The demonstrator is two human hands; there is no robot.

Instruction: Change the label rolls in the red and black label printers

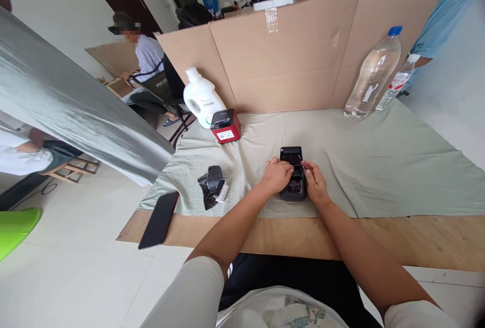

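Both hands, left [278, 175] and right [314, 182], fingers curled on open printer [292, 179]; lid may snap shut, pinching fingertips.

A wooden table [417, 239] carries a rumpled pale cloth [379, 166] over its far part. On the cloth lie a small black device [291, 156] at centre, a black bundle [212, 184] left, a red box [226, 126] and white jug [200, 98] far left, and two clear bottles [373, 75] far right. A black phone [159, 219] overhangs the near left edge.

Small black label printer [292, 174], lid open and upright, on the pale green cloth [379, 166].
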